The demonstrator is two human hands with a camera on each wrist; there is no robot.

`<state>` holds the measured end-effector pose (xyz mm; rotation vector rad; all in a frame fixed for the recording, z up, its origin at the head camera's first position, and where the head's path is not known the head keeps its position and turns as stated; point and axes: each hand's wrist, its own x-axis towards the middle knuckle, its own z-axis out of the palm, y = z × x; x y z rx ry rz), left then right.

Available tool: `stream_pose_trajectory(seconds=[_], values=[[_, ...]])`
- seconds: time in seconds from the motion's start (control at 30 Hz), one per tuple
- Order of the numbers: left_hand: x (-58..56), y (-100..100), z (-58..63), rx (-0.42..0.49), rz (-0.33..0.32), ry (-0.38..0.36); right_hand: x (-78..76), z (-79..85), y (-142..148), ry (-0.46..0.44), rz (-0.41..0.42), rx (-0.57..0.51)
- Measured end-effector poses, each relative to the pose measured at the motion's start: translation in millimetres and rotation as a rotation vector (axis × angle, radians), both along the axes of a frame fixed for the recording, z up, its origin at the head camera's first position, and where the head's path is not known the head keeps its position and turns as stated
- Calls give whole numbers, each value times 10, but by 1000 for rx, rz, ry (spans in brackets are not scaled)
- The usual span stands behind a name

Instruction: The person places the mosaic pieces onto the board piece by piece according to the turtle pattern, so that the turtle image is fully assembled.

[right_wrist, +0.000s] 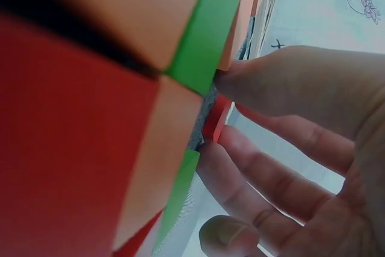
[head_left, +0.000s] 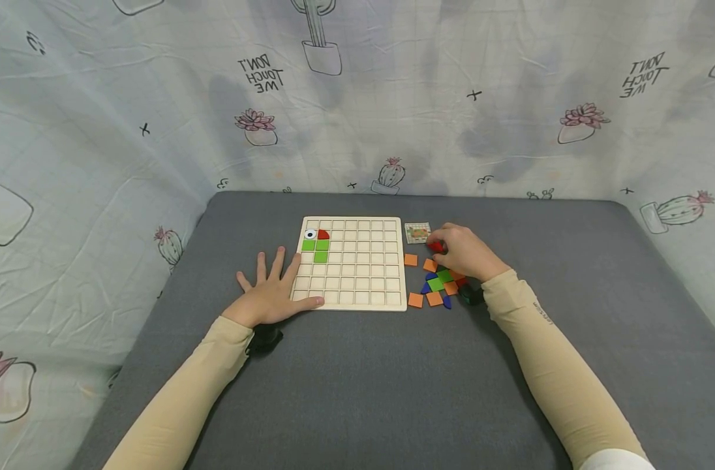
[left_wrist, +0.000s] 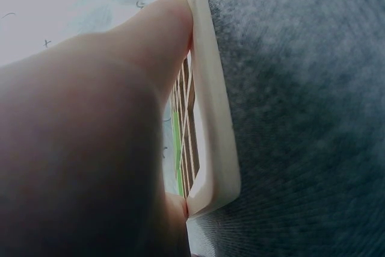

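Note:
My left hand point(head_left: 267, 300) rests with spread fingers at the left edge of a pale wooden grid board point(head_left: 363, 284); its thumb lies over the near rim point(left_wrist: 210, 106). On the board's upper left sit a white tile with an eye point(head_left: 310, 234), a red round-edged tile point(head_left: 323, 235) and several green tiles point(head_left: 321, 257). Right of the board, my right hand point(head_left: 466, 251) has curled fingers and pinches a red tile point(head_left: 436, 247), which shows between thumb and fingers point(right_wrist: 216, 120) in the right wrist view.
Loose orange point(head_left: 415, 300), green point(head_left: 436, 284), blue point(head_left: 447, 301) and red tiles lie in a cluster below my right hand. A small printed picture card point(head_left: 417, 233) lies beside the board's upper right corner. Grey cloth point(head_left: 357, 391) covers the table; a patterned curtain point(head_left: 393, 98) hangs behind.

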<state>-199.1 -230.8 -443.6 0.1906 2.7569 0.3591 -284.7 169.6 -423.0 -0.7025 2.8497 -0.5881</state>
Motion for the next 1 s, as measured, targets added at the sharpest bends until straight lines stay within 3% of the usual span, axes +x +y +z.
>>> stream_pose_trajectory(seconds=[0.7, 1.0], values=[[3, -1, 17, 5, 0, -18, 11, -17, 0, 17, 4, -35], [0, 10, 20, 2, 3, -14, 88, 87, -112, 69, 14, -75]])
